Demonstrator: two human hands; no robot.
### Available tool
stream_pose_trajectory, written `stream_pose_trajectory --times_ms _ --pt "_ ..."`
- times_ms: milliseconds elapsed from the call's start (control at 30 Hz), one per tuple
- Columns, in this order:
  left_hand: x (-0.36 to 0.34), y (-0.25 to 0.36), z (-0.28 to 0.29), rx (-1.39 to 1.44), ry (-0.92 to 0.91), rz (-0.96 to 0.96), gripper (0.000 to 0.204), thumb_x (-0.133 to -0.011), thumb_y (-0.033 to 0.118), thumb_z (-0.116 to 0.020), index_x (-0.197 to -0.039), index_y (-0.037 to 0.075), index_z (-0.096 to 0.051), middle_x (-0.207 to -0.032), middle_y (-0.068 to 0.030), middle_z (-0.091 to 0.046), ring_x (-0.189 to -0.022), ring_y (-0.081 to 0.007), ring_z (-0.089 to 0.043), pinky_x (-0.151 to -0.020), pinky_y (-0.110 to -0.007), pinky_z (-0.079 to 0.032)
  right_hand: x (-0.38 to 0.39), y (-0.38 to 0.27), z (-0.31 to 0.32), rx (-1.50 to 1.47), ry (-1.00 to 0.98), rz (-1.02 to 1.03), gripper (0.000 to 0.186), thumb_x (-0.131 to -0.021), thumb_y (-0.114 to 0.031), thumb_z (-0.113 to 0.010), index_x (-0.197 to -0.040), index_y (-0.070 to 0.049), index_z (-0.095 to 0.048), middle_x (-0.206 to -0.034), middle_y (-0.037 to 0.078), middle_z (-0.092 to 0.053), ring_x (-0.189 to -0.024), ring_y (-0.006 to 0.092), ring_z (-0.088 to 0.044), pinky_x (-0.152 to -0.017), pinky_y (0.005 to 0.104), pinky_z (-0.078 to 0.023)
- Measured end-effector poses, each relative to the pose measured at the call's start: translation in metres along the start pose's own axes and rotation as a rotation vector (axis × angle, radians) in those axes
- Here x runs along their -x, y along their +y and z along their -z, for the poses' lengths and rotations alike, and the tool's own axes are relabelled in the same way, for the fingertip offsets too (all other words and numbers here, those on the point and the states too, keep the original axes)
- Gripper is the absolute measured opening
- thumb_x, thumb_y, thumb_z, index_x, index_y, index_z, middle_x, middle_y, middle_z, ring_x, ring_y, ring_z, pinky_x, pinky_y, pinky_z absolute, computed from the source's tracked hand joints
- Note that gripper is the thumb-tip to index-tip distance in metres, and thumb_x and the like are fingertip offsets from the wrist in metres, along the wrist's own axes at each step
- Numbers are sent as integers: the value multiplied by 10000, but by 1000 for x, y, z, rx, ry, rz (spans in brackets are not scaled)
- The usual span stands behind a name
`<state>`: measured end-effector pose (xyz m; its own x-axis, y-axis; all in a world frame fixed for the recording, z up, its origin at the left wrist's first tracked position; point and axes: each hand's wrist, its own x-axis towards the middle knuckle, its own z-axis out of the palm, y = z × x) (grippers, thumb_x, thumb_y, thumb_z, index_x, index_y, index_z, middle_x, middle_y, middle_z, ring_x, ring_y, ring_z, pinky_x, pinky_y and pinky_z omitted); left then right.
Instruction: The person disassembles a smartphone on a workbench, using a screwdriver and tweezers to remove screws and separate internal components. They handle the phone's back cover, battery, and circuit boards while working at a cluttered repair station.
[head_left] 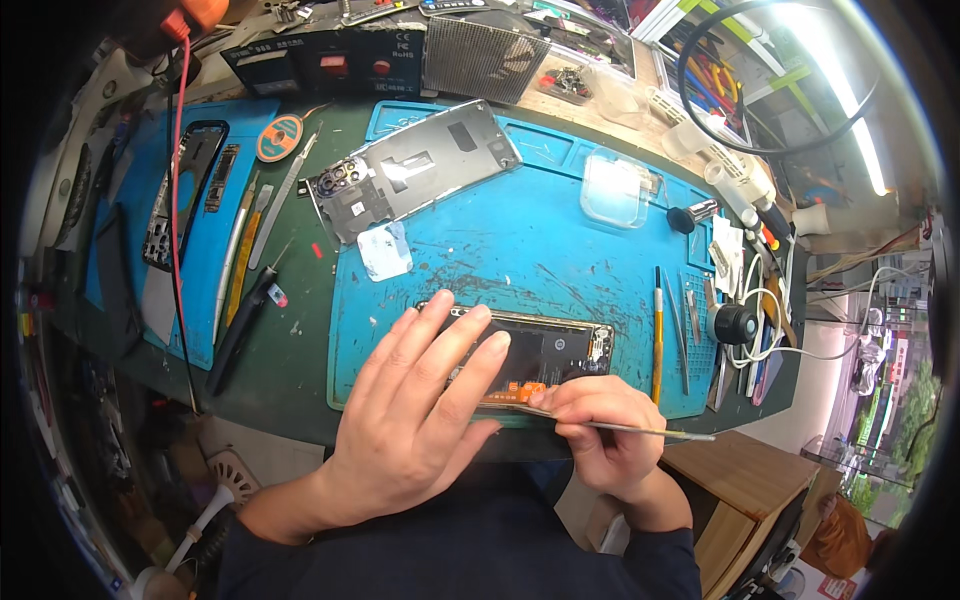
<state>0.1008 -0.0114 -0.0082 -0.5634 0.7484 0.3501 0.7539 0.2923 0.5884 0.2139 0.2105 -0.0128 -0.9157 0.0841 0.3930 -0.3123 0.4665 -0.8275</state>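
Note:
An opened phone body (555,345) with a black battery and orange labels lies near the front edge of the blue mat (510,265). My left hand (420,420) is stretched out over the phone's left part, fingers apart, hiding much of it; whether it touches the phone I cannot tell. My right hand (610,435) grips a thin, flat tool (680,435), whose tip is at the phone's front edge near the orange label. A detached phone back panel (420,165) lies farther back, with a small white piece (385,250) in front of it.
A second blue mat (205,300) on the left holds another phone frame (180,190). Screwdrivers, tweezers and a solder wick spool (280,137) lie beside it. A clear box (615,185), a black loupe (733,323), cables and pens are at the right. Equipment lines the back.

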Motion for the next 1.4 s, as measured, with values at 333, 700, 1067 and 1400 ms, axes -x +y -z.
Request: stream_pose_trajectory --times_ms 333,700,1067,1400 --pt "-14 -4 10 -60 -110 15 873 -718 168 -950 -1518 36 -625 -1531 -239 -653 -1441 -436 -625 -1207 -576 -486 -4 0 1 53 -71 56 242 -910 -12 -872 -1110 -20 -735 -1022 133 -817 -896 270 -822 -736 350 -663" --pt "-18 1 10 -145 -133 15 725 -843 238 -879 -1503 37 -657 -1506 -239 -675 -1408 -426 -660 -1173 -561 -545 -10 -3 0 134 -116 110 158 -975 -42 -822 -1082 -28 -708 -986 138 -813 -880 261 -828 -727 358 -675" --pt "-14 -1 7 -136 -117 11 728 -850 232 -880 -1512 33 -653 -1510 -247 -673 -1418 -435 -654 -1174 -571 -547 -9 -1 -2 148 -93 110 300 -827 -13 -915 -1095 -32 -780 -1012 110 -818 -840 235 -799 -695 320 -638" --pt "-14 -1 7 -106 -114 19 737 -836 219 -890 -1507 25 -655 -1510 -250 -673 -1419 -441 -654 -1167 -575 -553 -10 -3 -1 158 -109 115 300 -825 -15 -918 -1093 -37 -784 -1012 107 -819 -840 232 -799 -719 331 -652"
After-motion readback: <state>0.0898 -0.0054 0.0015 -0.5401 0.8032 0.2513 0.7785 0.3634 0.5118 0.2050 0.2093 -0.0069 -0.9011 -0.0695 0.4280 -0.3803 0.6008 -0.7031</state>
